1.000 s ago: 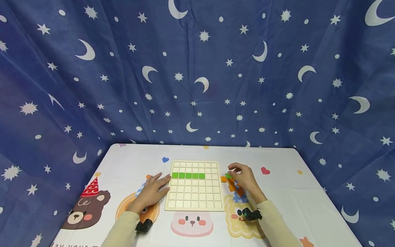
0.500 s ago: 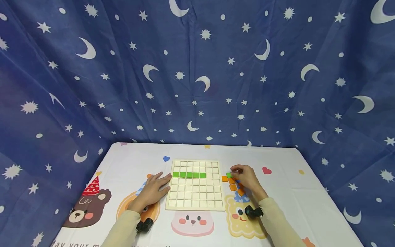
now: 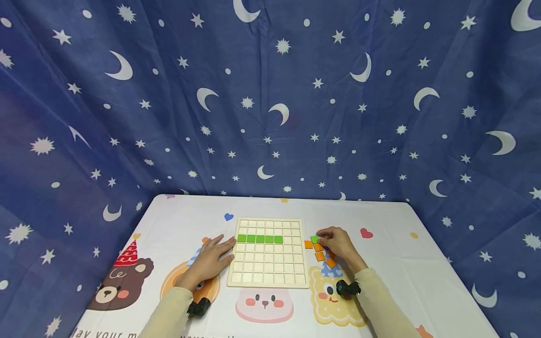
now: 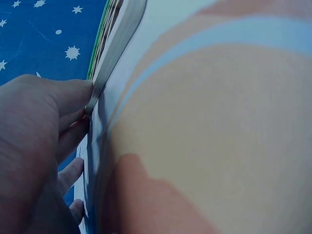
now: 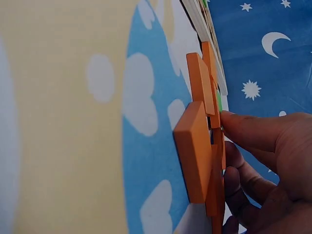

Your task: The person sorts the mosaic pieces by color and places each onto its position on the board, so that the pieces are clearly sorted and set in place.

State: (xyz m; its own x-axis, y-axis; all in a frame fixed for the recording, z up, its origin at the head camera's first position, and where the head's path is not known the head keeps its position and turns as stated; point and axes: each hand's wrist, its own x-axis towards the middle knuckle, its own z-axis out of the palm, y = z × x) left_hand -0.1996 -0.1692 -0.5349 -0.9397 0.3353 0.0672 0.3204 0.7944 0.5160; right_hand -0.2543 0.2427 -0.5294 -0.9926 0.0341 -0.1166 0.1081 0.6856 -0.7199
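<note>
My right hand (image 3: pixel 338 241) rests over a small pile of square tiles right of the board, fingers bent. Its fingertips are at a green tile (image 3: pixel 314 239); whether they pinch it is hidden. Several orange tiles (image 3: pixel 319 256) lie around and under that hand. In the right wrist view the thumb (image 5: pixel 248 129) touches the pile beside the orange tiles (image 5: pixel 192 151). My left hand (image 3: pixel 211 258) lies with spread fingers against the left edge of the cream grid board (image 3: pixel 266 285). A row of green tiles (image 3: pixel 259 239) sits in the board's third row from the far side.
A white cloth with cartoon prints covers the table (image 3: pixel 380 234). Behind it hangs a dark blue curtain (image 3: pixel 236 117) with moons and stars. One orange tile (image 3: pixel 308 244) lies close to the board's right edge.
My right hand has drawn slightly right, uncovering more of the green tile and the orange ones. The left hand stays at the board's edge. The head view has shifted slightly.
</note>
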